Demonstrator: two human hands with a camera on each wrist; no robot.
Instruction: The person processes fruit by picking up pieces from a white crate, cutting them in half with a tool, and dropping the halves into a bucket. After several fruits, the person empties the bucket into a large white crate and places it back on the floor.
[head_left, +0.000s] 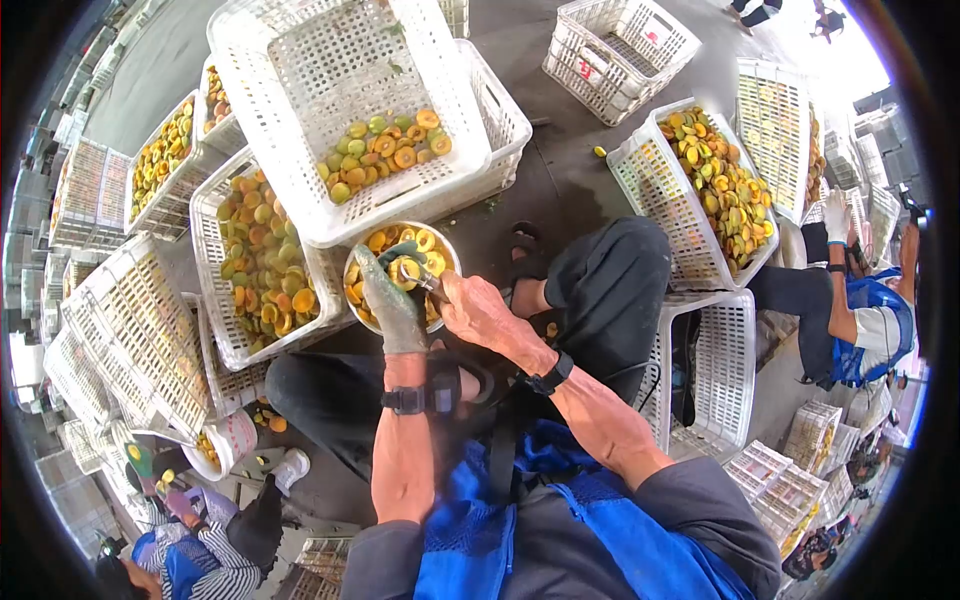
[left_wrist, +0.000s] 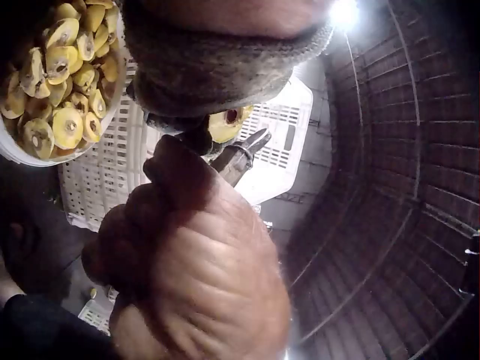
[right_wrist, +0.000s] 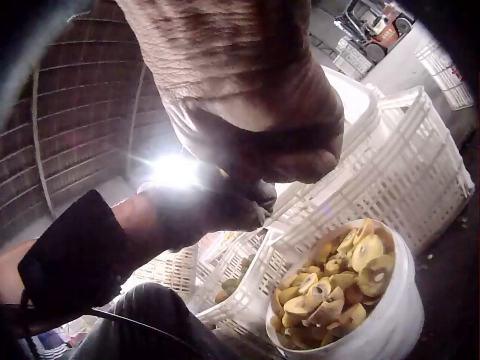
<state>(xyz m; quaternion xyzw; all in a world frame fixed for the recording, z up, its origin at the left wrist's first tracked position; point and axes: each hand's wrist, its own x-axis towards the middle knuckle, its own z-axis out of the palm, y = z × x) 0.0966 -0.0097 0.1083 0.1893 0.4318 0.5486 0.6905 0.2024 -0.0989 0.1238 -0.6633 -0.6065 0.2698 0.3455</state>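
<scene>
Above a white bucket (right_wrist: pixel 409 300) of halved yellow fruit (right_wrist: pixel 322 292), the gloved left hand (head_left: pixel 392 310) holds a fruit half (head_left: pixel 408 272) between thumb and fingers. The bare right hand (head_left: pixel 478 312) grips a small metal tool (head_left: pixel 430 283), whose end is at that fruit. In the left wrist view, the tool (left_wrist: pixel 234 163) sticks out of the curled right hand (left_wrist: pixel 202 255), close beside the cut fruit (left_wrist: pixel 225 126) and the dark glove (left_wrist: pixel 202 67). The right wrist view shows both hands close together; the fruit they work on is hidden there.
A tilted white crate (head_left: pixel 300 215) with some fruit halves stands just beyond the bucket. Fuller crates are at the left (head_left: pixel 205 240) and right (head_left: pixel 690 275). An empty-looking crate (head_left: pixel 612 90) stands farther back. Other people sit at both sides.
</scene>
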